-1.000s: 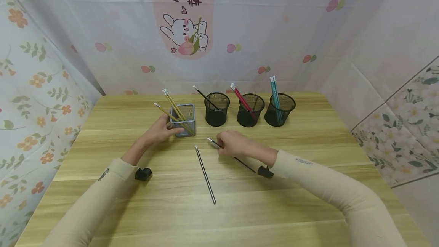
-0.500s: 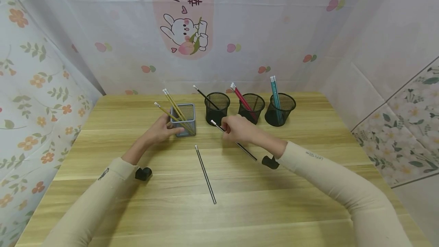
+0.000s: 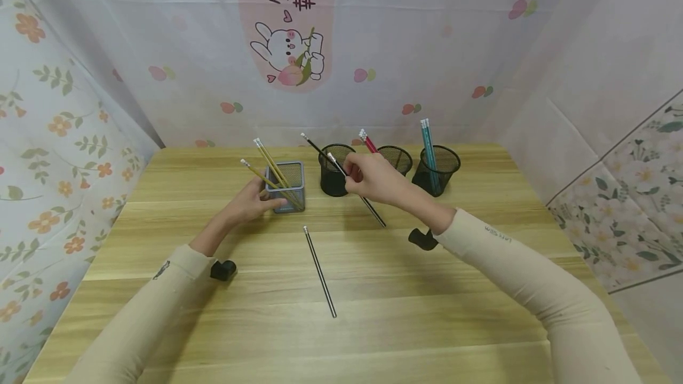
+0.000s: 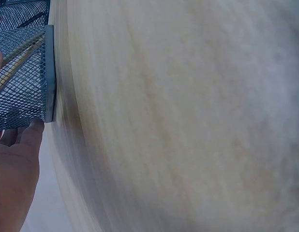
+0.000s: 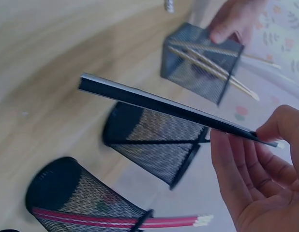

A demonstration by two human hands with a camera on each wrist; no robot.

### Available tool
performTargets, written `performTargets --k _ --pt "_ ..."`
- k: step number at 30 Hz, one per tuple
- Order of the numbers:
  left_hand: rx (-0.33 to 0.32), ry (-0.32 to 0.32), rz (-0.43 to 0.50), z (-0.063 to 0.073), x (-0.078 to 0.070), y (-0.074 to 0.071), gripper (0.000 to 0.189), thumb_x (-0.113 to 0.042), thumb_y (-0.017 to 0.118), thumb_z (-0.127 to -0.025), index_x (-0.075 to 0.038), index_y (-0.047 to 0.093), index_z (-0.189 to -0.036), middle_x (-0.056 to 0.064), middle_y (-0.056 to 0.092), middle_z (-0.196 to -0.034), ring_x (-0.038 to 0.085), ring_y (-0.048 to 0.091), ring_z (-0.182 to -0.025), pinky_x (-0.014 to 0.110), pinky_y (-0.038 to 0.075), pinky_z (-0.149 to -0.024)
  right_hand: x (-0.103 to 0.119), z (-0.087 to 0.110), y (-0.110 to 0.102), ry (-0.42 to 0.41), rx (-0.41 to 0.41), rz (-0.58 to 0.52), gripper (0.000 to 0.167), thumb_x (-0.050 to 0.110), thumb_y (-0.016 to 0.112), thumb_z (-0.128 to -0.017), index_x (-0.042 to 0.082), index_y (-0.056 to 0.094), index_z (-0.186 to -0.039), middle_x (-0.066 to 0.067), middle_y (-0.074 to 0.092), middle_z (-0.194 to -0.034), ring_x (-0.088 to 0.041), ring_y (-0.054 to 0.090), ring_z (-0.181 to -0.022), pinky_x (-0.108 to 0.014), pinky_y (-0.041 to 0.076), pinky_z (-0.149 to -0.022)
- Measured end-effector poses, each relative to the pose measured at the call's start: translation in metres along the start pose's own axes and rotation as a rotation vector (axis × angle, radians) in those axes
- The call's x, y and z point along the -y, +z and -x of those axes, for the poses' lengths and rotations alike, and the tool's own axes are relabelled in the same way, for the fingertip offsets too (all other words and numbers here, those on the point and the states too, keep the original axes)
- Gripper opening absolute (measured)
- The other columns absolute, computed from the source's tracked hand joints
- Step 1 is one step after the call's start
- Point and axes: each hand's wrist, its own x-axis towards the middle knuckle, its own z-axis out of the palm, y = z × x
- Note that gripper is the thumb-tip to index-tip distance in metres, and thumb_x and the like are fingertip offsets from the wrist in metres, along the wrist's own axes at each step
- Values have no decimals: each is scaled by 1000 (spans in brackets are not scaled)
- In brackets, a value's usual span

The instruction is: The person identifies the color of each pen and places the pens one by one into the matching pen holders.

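My left hand (image 3: 248, 205) holds the grey square mesh pencil holder (image 3: 290, 203) by its left side and front, thumb on the front face. Yellow pencils (image 3: 271, 162) lean in that holder. Between thumb and fingers my right hand (image 3: 380, 179) pinches a black pencil (image 5: 154, 102), raised over the table, its white-tipped end up and to the left. Behind it stands a round black mesh cup (image 3: 332, 184) with one black pencil leaning inside. Another black pencil (image 3: 320, 272) lies on the table between my forearms.
To the right stand two more round black mesh cups: one with red pencils (image 5: 173, 221), partly behind my right hand, and one with teal pencils (image 3: 429, 147). A printed curtain (image 3: 203, 46) hangs behind the wooden table (image 3: 240, 330). A black piece (image 3: 424, 239) hangs at my right wrist.
My right hand has lifted the black pencil from the table and carried it away from me, up toward the black mesh cups. My left hand and the grey holder have stayed put.
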Motion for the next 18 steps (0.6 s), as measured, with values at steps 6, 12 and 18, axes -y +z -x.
performTargets --k 6,12,18 --pt "-3 -3 -1 0 -1 1 56 -4 73 -95 4 40 -140 25 49 -140 42 30 -144 66 26 -113 7 -7 -13 -26 -111 -31 6 3 64 -92 4 62 -97 -4 66 -84 -16 62 -74 -33 54 -64" --pt "-2 -8 14 1 -3 1 57 -4 72 -95 4 39 -141 26 48 -141 42 30 -144 66 26 -113 7 -13 -23 -82 -218 -82 5 5 61 -93 4 62 -98 -2 67 -85 -16 64 -78 -34 53 -70" --pt "-2 -17 1 1 -2 0 56 -5 73 -95 3 40 -140 23 50 -139 40 45 -128 57 41 -106 6 -20 -27 -120 -323 -97 5 5 62 -93 4 62 -98 -2 66 -84 -15 63 -77 -32 44 -62"
